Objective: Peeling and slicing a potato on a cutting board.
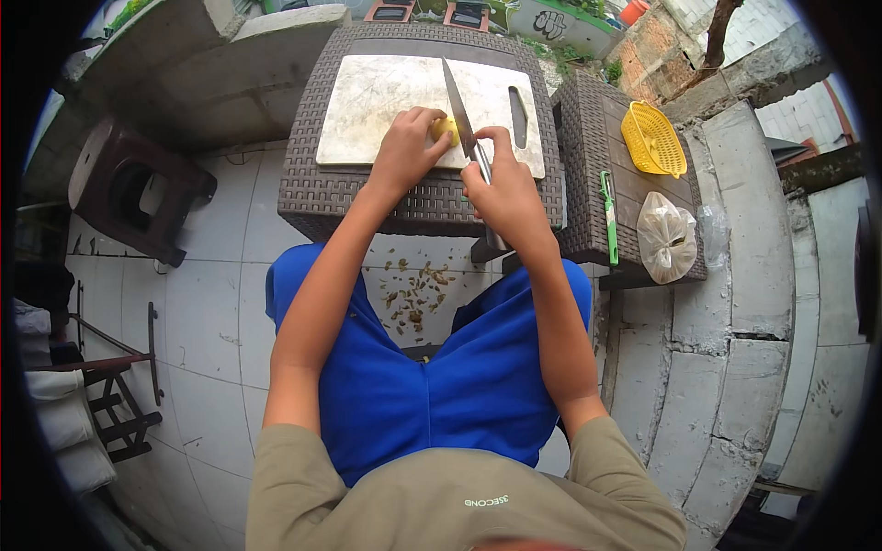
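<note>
A white cutting board [386,96] with a slot at its right end lies on a woven brown table [303,158]. My left hand [408,146] grips a small peeled yellow piece of food [446,129], perhaps potato, against the board, with fingertips and thumb around it. In my right hand [501,180] is a kitchen knife [458,96], held by its metal handle. Its blade points away from me and stands just at the right side of the yellow piece. Whether the edge touches the piece I cannot tell.
On a second woven table [620,138] at the right are a yellow plastic basket [653,141], a green-handled peeler [610,220] and a tied plastic bag [667,237] with contents. Peelings [415,293] litter the tiled floor between my legs. A brown plastic stool [138,186] stands left, near a wall.
</note>
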Available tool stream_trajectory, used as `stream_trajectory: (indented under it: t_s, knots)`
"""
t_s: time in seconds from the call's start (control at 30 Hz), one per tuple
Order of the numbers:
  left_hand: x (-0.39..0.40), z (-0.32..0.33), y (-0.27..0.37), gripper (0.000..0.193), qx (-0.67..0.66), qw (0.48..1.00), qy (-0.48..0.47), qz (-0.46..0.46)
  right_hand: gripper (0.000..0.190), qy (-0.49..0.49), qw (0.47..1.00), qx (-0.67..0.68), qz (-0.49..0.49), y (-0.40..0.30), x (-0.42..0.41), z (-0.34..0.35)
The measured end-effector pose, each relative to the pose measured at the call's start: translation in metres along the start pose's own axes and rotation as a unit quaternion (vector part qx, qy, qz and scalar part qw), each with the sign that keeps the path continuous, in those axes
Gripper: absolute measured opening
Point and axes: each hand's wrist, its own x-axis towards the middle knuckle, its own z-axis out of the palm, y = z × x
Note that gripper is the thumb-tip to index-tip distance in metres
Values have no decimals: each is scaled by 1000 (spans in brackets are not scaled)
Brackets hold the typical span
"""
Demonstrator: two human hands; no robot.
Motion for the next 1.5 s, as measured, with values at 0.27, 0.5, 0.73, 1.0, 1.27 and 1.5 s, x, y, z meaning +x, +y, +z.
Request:
stream_trajectory:
  t_s: [0.27,0.5,0.73,1.0,1.27,1.5]
  knots:
    - [2,2,2,30,2,1000,13,-1,40,-12,1000,-11,12,-3,-2,1]
    - [1,-1,-5,28,-7,1000,-11,4,37,-46,997,0,64,-31,-10,-5]
    - [1,-1,-6,25,-16,1000,-7,7,36,-11,990,-139,-15,-22,-3,9]
    - [0,-1,-13,22,-41,999,-13,22,33,-44,985,-164,17,-29,0,16]
    - [2,-1,-15,20,-49,998,-14,27,36,-42,984,-174,-6,0,20,29]
    - [4,-2,-15,24,-26,999,-30,21,38,-65,993,-53,78,-20,14,25]
